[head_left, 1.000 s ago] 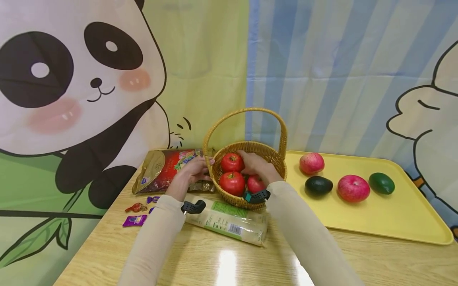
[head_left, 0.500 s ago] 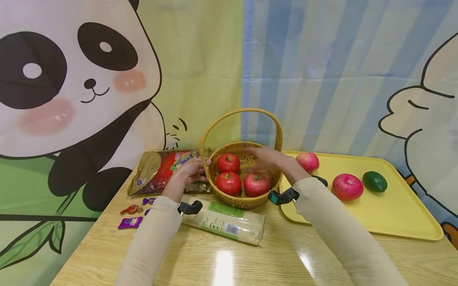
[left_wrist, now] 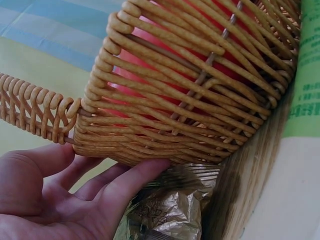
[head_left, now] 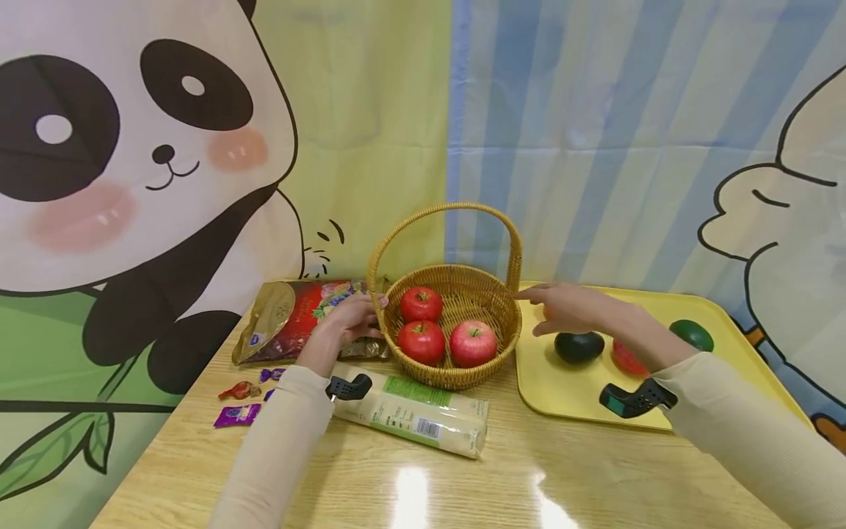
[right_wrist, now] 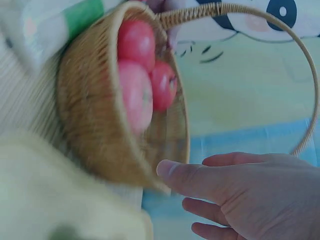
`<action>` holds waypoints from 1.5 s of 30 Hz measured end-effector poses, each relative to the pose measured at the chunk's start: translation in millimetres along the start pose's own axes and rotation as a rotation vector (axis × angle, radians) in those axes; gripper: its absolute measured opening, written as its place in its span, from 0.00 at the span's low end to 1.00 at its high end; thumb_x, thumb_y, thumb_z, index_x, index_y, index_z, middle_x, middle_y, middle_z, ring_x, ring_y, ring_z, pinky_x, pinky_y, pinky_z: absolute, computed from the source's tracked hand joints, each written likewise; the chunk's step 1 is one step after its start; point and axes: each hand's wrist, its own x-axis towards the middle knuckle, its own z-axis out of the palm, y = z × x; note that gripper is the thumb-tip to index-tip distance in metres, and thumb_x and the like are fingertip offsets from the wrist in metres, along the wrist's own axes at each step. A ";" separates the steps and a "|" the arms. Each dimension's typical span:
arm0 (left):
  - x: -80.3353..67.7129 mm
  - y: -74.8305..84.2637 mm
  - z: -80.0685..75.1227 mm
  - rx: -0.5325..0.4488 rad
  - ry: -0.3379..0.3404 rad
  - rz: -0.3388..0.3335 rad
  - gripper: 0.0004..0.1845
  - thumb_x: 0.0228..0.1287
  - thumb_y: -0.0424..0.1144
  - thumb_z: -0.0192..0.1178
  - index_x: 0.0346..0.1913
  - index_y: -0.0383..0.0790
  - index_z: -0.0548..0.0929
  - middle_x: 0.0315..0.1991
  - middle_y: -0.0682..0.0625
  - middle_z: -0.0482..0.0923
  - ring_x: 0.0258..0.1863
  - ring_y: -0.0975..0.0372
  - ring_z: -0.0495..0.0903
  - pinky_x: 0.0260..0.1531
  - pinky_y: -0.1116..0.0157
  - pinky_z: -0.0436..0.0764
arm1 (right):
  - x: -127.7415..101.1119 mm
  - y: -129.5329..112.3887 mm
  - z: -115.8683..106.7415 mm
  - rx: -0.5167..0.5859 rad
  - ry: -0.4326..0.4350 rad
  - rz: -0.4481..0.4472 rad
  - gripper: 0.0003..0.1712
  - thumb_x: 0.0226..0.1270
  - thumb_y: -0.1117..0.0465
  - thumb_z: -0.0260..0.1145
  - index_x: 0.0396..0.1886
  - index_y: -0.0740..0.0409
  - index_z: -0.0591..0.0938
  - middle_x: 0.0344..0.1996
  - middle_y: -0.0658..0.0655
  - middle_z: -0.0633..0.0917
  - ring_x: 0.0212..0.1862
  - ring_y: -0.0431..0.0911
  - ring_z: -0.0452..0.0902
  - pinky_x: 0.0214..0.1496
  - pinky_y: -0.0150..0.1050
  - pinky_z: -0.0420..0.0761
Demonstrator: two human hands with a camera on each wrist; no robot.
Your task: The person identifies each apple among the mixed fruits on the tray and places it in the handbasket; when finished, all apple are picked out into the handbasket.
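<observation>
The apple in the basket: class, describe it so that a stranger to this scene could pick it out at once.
Find the wicker basket with the hoop handle, between the snack bag and the yellow tray. Three red fruits lie inside. The apple is the front right one, pinkish and streaked, while its two neighbours, the tomatoes, are glossy plain red.

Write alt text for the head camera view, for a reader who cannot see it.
A person's left hand rests against the side of a round woven wicker basket holding three red fruits. The open right hand hovers over a yellow plastic tray bearing a dark green avocado. All sit on a wooden table before a cartoon panda backdrop.
</observation>
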 end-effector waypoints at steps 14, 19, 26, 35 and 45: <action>-4.8 3.7 -6.6 -0.006 0.008 0.004 0.26 0.78 0.39 0.44 0.72 0.30 0.59 0.69 0.31 0.61 0.69 0.43 0.63 0.58 0.47 0.77 | -85.3 93.7 18.5 -0.017 -0.012 0.228 0.41 0.52 0.51 0.76 0.63 0.66 0.73 0.59 0.74 0.75 0.57 0.70 0.73 0.56 0.64 0.75; -3.5 0.7 -6.8 0.002 0.006 0.013 0.26 0.78 0.39 0.44 0.72 0.30 0.60 0.69 0.31 0.63 0.68 0.44 0.66 0.55 0.49 0.80 | -106.3 118.7 31.8 0.032 -0.008 0.303 0.51 0.49 0.46 0.77 0.65 0.72 0.68 0.59 0.79 0.72 0.54 0.71 0.74 0.53 0.64 0.76; -5.7 -2.1 -8.7 0.005 -0.039 0.050 0.29 0.74 0.43 0.52 0.71 0.30 0.62 0.63 0.36 0.73 0.60 0.49 0.76 0.52 0.50 0.82 | -123.3 138.1 55.6 0.198 0.002 0.326 0.56 0.49 0.45 0.76 0.67 0.76 0.62 0.58 0.79 0.73 0.49 0.66 0.78 0.47 0.56 0.82; -0.9 0.6 -2.4 0.006 -0.003 -0.010 0.27 0.78 0.39 0.43 0.74 0.33 0.57 0.71 0.33 0.61 0.70 0.43 0.63 0.57 0.48 0.78 | -130.2 139.3 77.7 0.248 0.050 0.406 0.56 0.52 0.44 0.75 0.69 0.72 0.59 0.56 0.81 0.73 0.53 0.71 0.73 0.48 0.63 0.79; -2.1 3.9 0.9 0.012 -0.018 -0.013 0.27 0.78 0.38 0.42 0.74 0.32 0.56 0.71 0.32 0.59 0.71 0.43 0.61 0.57 0.47 0.78 | -135.4 137.4 88.6 0.359 0.093 0.453 0.55 0.54 0.45 0.74 0.70 0.68 0.57 0.58 0.80 0.70 0.55 0.72 0.69 0.49 0.65 0.78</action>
